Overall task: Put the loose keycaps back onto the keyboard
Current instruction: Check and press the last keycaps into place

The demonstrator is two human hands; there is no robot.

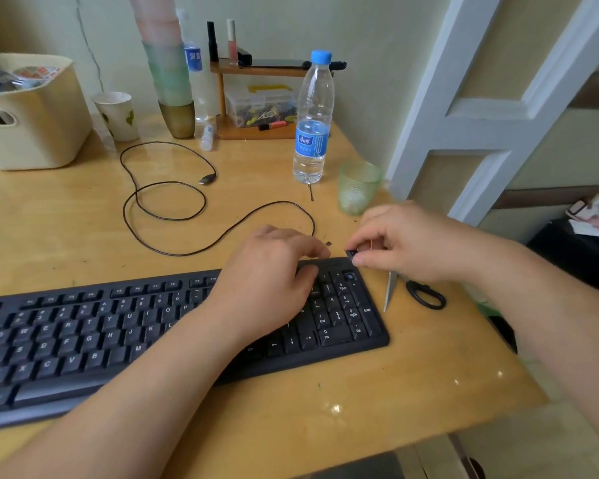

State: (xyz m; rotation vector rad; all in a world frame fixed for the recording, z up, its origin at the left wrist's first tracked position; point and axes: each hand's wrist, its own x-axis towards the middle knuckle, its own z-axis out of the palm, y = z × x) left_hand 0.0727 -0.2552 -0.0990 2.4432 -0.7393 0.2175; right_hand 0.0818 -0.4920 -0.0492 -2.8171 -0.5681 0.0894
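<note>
Fingers (360, 259) of right hand (412, 243) pinched on a black keycap (351, 254), just above the far right corner of the keyboard (83, 340). Left hand (274, 281) resting on keys nearby, fingers bent, gripping nothing. Step in hand: seating this cap. Next, probably: lining it over the bare socket (350, 275), pressing down. Scissors (412, 292) just beside; table (395, 392) edge near; green cup (358, 186) close behind.

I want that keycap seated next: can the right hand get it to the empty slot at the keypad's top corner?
Probably yes. The right hand pinches the keycap just above the open slot, and the left hand rests beside it, not over it.
</note>
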